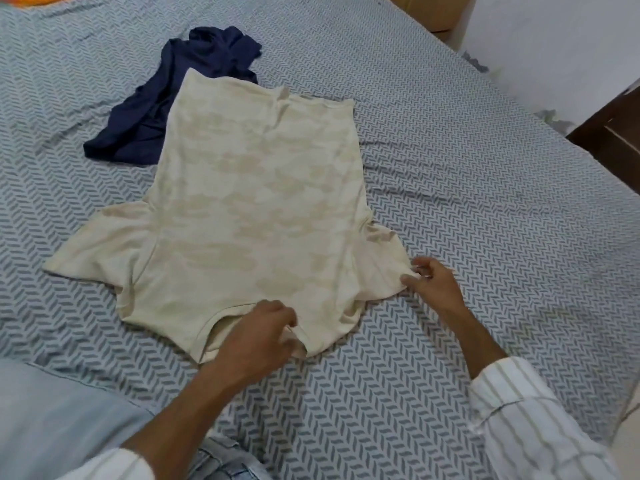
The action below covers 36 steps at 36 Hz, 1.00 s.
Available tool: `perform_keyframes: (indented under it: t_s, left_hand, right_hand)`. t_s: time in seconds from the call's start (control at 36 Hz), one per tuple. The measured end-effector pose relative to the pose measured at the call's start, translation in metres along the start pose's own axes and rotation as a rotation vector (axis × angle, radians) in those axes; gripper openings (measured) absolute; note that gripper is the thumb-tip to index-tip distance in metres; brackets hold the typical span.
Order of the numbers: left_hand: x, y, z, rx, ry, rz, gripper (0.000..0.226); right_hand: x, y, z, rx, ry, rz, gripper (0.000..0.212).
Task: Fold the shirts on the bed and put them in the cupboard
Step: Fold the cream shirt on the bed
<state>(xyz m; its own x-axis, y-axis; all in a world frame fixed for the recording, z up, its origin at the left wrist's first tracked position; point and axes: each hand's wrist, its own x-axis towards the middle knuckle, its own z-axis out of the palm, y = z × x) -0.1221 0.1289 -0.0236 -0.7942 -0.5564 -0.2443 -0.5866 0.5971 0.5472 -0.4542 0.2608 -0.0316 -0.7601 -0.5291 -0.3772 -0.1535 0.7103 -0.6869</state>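
Note:
A cream T-shirt (256, 202) with a faint camouflage print lies spread flat on the bed, its collar toward me and its hem at the far end. My left hand (258, 336) grips the fabric at the collar and near shoulder. My right hand (433, 284) pinches the edge of the shirt's right sleeve. Behind the cream shirt lies a crumpled navy shirt (166, 98), partly covered by the cream shirt's hem.
The bed carries a grey-and-white herringbone sheet (467, 168). A dark wooden piece of furniture (609, 133) stands at the right edge. A white wall and a brown box (433, 12) are beyond the bed's far right corner. My knee in jeans (225, 459) rests on the bed.

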Motion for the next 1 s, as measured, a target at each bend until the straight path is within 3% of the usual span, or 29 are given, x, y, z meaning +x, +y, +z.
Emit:
perform_keyframes:
  t_s: [0.08,0.17,0.28,0.36,0.5,0.61,0.81,1.0]
  left_hand:
    - [0.016,0.026,0.028,0.035,-0.109,0.098,0.042]
    - [0.026,0.037,0.046,0.125,-0.136,0.080,0.046]
    - [0.029,0.040,0.048,0.252,-0.153,0.092,0.016]
    - [0.028,0.038,0.044,0.240,-0.162,0.116,0.010]
    - [0.026,0.034,0.042,0.187,-0.162,0.167,0.010]
    - [0.025,0.033,0.043,0.196,-0.168,0.194,0.009]
    - [0.033,0.024,0.051,0.153,-0.193,0.189,0.006]
    - [0.044,0.021,0.050,0.087,-0.284,0.150,0.008]
  right_hand:
    - [0.015,0.001,-0.003,0.077,-0.090,0.095,0.037]
    - [0.027,0.002,-0.008,0.047,-0.185,0.148,0.031]
    - [0.036,-0.005,-0.021,0.149,-0.225,0.225,0.013]
    - [0.044,-0.002,-0.033,0.253,-0.192,0.261,0.018]
    - [0.058,-0.002,-0.032,0.023,-0.057,0.214,0.016]
    - [0.063,-0.008,-0.028,-0.175,-0.081,0.183,0.006]
    - [0.076,-0.027,-0.031,-0.265,-0.143,0.260,0.015]
    - [0.100,-0.048,-0.013,-0.192,-0.078,0.091,0.061]
